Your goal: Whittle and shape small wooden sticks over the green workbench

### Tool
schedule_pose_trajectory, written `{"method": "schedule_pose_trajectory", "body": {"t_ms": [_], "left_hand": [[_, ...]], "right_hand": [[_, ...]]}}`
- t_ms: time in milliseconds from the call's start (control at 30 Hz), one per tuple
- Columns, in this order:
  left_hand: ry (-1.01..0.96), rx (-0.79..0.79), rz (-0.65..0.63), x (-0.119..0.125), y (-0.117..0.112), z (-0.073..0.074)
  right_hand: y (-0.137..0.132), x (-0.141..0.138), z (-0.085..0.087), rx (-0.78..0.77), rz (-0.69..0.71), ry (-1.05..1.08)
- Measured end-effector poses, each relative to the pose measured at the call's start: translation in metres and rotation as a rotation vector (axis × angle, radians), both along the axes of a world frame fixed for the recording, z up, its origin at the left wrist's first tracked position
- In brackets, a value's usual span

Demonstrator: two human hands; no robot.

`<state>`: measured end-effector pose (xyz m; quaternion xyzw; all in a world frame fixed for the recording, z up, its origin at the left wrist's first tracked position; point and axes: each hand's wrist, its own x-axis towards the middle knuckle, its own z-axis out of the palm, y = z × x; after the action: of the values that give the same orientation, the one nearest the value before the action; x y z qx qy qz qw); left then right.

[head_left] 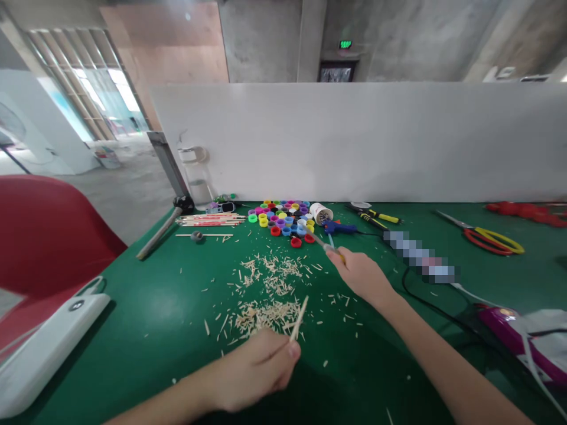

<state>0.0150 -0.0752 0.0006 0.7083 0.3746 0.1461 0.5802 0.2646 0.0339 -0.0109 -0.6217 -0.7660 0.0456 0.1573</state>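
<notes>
My left hand (266, 367) is closed around a short pale wooden stick (300, 317), whose upper end sticks out above the thumb. In my right hand (362, 276) there is a utility knife (331, 250), its blade pointing up and left, apart from the stick. Beneath and beyond my left hand, wood shavings (268, 316) lie scattered on the green table (146, 295). Past the knife tip sits a cluster of colourful bottle caps (281, 223). Beside them are a tipped white tub (321, 213) and a blue glue gun (340, 228).
Wrapped chopsticks (212, 219) and a hammer (162, 227) lie at the far left. To the right are pliers (374, 219), scissors (482, 233), a power strip (419, 257) with cables and a purple device (509, 330). A white panel (354, 141) borders the back.
</notes>
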Motion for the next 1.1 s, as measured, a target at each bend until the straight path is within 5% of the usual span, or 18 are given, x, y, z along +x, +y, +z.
{"method": "schedule_pose_trajectory", "body": {"t_ms": [200, 367, 733, 1100], "left_hand": [[-0.168, -0.02, 0.253, -0.005, 0.018, -0.021], [-0.377, -0.182, 0.226, -0.003, 0.02, -0.021], [-0.2, -0.286, -0.009, -0.011, 0.018, -0.004], [0.059, -0.018, 0.096, -0.006, 0.015, 0.003]], "right_hand": [[-0.015, -0.014, -0.001, 0.004, 0.281, 0.104], [-0.028, -0.029, -0.006, 0.073, 0.563, 0.03], [-0.032, -0.036, -0.008, 0.082, 0.61, -0.065], [-0.028, -0.037, -0.007, 0.082, 0.578, -0.133]]}}
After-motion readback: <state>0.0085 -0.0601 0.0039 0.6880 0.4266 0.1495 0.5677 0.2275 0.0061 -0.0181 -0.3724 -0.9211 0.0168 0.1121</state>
